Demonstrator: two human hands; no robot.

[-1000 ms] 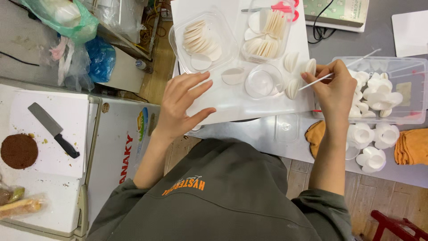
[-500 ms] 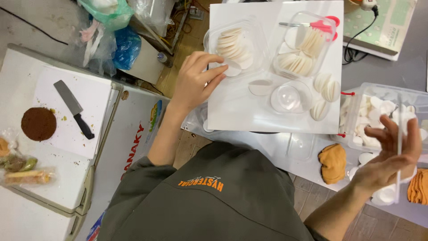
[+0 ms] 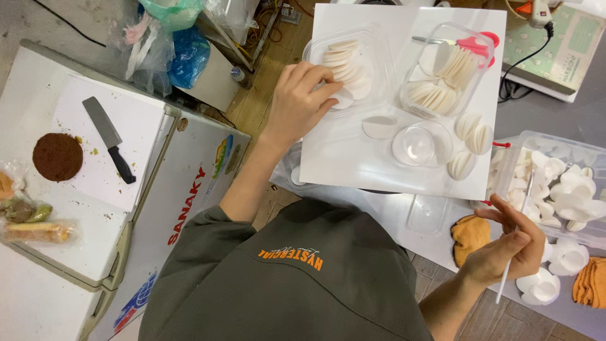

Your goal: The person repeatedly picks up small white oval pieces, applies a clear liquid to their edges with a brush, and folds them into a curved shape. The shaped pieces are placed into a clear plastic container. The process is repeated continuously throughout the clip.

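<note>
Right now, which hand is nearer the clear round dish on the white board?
Left. The left hand is at the tray of white discs, just across the board from the clear round dish. The right hand holds a thin white stick off the board, lower right.
</note>
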